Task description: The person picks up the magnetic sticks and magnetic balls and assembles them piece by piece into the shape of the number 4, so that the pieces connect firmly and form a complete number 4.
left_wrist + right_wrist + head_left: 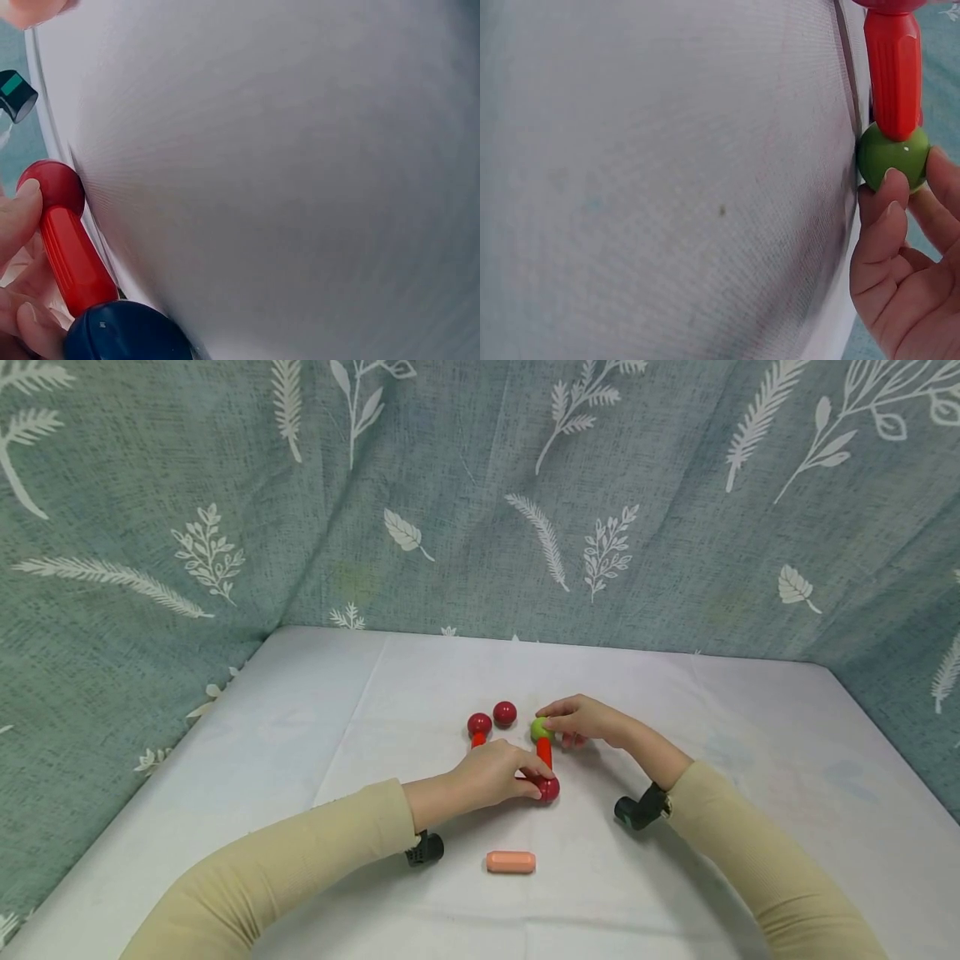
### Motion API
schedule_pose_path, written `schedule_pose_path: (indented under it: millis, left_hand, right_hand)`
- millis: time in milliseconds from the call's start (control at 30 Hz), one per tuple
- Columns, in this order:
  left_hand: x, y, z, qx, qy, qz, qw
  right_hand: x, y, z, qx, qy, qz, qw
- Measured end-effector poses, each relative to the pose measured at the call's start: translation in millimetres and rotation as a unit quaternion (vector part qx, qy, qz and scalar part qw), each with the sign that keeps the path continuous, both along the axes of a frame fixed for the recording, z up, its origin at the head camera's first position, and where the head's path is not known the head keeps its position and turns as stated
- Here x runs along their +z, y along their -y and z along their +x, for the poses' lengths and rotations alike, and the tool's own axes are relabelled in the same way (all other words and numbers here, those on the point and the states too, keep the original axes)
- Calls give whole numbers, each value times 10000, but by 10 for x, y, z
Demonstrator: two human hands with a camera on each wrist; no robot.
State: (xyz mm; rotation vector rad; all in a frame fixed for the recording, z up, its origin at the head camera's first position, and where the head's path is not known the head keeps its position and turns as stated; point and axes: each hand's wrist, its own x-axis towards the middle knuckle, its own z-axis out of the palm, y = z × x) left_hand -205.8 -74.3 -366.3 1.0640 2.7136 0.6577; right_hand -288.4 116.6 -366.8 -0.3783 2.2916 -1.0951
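Pinching a glossy red ball [550, 790], the left hand [495, 772] is steadying one end of a bright red, ridged rod [543, 755]; the right hand [588, 718] is clasping the smooth lime-green ball [540, 729] at its other end. The rod is lying well in from the side edges of the white-covered table [750, 735]. Grey-green fabric [465, 552] with white leaves is hanging beyond the far edge.

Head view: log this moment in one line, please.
left hand: pinches nearest red ball | right hand: pinches green ball | red stick: between those balls | orange stick: lies apart, unheld
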Motion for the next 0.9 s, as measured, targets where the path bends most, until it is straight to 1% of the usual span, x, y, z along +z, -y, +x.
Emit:
schedule_pose_path:
  millis: [100, 300, 433, 600, 700, 833, 900]
  left_hand:
    - [9, -8, -1, 41, 66, -26, 10000]
    - [16, -17, -21, 364, 432, -48, 9984]
    - [35, 9, -40, 520, 531, -62, 9972]
    - [74, 97, -54, 672, 421, -140, 9968]
    - [89, 174, -51, 821, 403, -210, 9956]
    - [91, 267, -47, 1014, 574, -176, 9930]
    - [81, 303, -49, 1051, 637, -138, 9923]
  right_hand:
    - [3, -4, 2, -41, 15, 2, 10000]
    - [8, -14, 9, -93, 48, 10, 9999]
    - [6, -19, 13, -113, 45, 22, 9999]
    - [3, -23, 22, -160, 11, 26, 9999]
    - [1, -30, 32, -192, -19, 17, 9998]
    - [-7, -42, 43, -267, -63, -27, 9996]
    - [-7, -47, 53, -309, -84, -53, 9995]
